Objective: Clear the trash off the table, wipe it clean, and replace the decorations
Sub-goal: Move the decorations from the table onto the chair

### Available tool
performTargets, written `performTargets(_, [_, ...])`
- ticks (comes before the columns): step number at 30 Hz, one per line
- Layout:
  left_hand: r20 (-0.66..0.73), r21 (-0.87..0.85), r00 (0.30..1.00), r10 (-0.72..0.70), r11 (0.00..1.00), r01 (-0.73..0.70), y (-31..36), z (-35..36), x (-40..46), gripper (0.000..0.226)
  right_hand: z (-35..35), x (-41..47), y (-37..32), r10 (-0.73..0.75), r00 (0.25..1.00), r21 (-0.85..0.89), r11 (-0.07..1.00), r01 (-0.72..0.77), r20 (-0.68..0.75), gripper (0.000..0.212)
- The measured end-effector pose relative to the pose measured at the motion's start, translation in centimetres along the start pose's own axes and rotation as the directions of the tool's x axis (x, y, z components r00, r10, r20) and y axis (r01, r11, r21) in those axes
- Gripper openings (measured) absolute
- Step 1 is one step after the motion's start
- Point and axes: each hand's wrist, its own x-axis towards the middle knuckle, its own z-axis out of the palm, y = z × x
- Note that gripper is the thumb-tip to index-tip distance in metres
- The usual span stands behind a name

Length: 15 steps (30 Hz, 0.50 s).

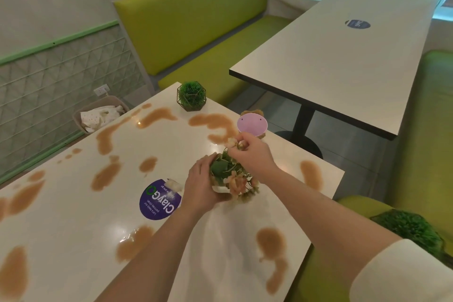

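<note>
Across the near foreground runs a white counter (73,216), its glossy top marked with many brown spills (105,176) from the far edge to the near corner. Behind it stands a green bench (191,22), and to the right a second, grey table (343,56) on a black pedestal. On the floor at the left, against the wall, sits a bin (98,115) holding crumpled paper. Near the middle of the counter lies a round purple sticker (159,200) with white lettering.

Just right of the sticker is a flower pot (232,179) with green leaves and pale orange blooms. The left hand (201,189) grips the pot from the left side, fingers curled round its white base. The right hand (252,152) reaches over the top, its fingers pinching a pale bloom at the upper edge of the bunch.

At the far edge of the counter stands a green ball plant (191,96) in a wire frame, well apart from the pot. A pink cup (252,125) sits at the right edge, just beyond the right hand. A second green plant (411,230) rests on the seat at the lower right.
</note>
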Motion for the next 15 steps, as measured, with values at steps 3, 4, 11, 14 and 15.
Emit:
performTargets(3, [-0.053, 0.149, 0.994, 0.094, 0.985, -0.085, 1.1, 0.0, 0.0, 0.116, -0.6, -0.2, -1.1, -0.016, 1.0, 0.003, 1.0, 0.016, 0.014, 0.018])
performTargets(4, [-0.065, 0.198, 0.993, 0.096, 0.977, -0.082, 1.6, -0.2, 0.0, 0.113, -0.7, -0.2, -1.4, -0.019, 1.0, 0.0, 1.0, 0.019, 0.018, 0.019])
performTargets(11, [-0.085, 0.024, 0.989, -0.12, 0.992, 0.122, 4.0, -2.2, 1.8, 0.057, -2.1, 1.4, -2.8, -0.092, 0.995, -0.027, 0.995, 0.094, 0.04, 0.012])
performTargets(14, [-0.093, -0.182, 0.968, -0.232, 0.96, 0.213, 5.2, -2.7, 3.4, 0.051, -3.0, 2.5, -2.2, -0.091, 0.988, -0.014, 0.996, 0.09, -0.128, 0.024])
performTargets(15, [-0.099, -0.253, 0.966, -0.237, 0.945, 0.206, 5.5, -2.9, 4.1, 0.055, -3.2, 2.8, -1.9, -0.052, 0.987, 0.063, 0.996, 0.062, -0.155, 0.025])
